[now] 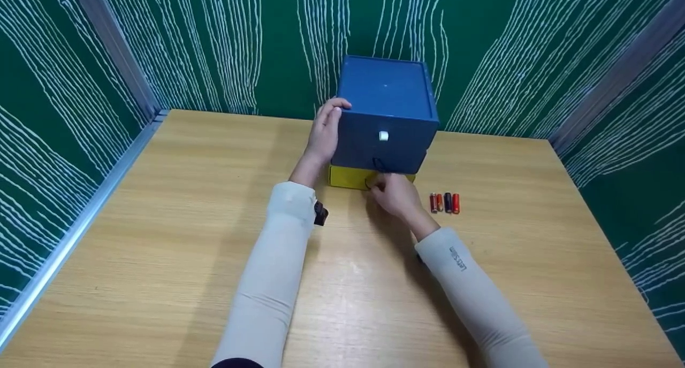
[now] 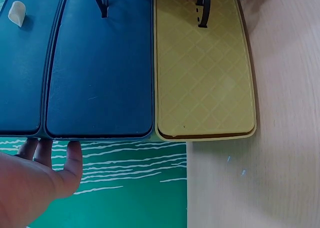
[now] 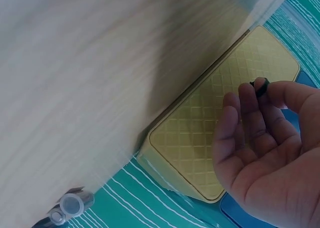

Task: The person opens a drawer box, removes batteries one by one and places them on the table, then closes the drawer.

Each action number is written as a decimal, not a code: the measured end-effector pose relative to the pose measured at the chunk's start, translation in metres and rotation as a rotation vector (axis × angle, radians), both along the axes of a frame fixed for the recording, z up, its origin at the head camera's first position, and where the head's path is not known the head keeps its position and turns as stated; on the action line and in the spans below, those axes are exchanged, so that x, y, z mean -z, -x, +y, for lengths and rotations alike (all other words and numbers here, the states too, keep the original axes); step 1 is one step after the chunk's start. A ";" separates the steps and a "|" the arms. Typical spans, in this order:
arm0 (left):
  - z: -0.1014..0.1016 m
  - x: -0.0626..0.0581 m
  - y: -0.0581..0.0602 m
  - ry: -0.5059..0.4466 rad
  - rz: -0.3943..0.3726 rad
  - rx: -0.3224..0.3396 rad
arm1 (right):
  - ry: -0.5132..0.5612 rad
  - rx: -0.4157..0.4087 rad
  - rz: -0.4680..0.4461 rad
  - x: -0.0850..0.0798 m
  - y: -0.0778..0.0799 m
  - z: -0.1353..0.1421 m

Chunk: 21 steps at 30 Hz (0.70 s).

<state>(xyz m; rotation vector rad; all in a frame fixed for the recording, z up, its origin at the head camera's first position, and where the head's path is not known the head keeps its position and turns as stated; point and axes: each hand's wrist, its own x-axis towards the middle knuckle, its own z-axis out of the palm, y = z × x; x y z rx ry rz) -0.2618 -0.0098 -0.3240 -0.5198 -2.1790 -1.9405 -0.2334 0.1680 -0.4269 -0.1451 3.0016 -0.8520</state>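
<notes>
A small drawer cabinet (image 1: 388, 92) with blue upper drawers and a yellow bottom drawer (image 2: 205, 82) stands upright at the back of the table. My left hand (image 1: 324, 132) rests against its left side near the top, fingertips touching the wall and edge. Down at the bottom front, my right hand (image 1: 396, 194) pinches the black loop handle (image 2: 205, 7) of the yellow drawer between thumb and fingers. The yellow front sits in its frame, its textured face showing in both wrist views. Above it, the middle blue drawer has a black loop (image 2: 102, 2); the top one has a white knob (image 1: 383, 136).
Several red and dark batteries (image 1: 448, 202) lie in a row on the wooden table (image 1: 160, 239), right of the cabinet. Green walls with white wavy lines (image 1: 278, 47) enclose the back and sides, the back one close behind the cabinet.
</notes>
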 end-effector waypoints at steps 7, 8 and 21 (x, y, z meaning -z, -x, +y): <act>-0.001 0.001 0.000 -0.007 -0.007 0.002 | -0.045 -0.004 0.032 -0.001 -0.001 0.000; -0.001 0.001 0.000 -0.012 -0.008 0.004 | -0.051 -0.003 0.035 -0.001 -0.001 0.000; -0.001 0.000 0.001 -0.015 -0.019 0.014 | -0.023 0.022 0.000 -0.003 -0.002 -0.002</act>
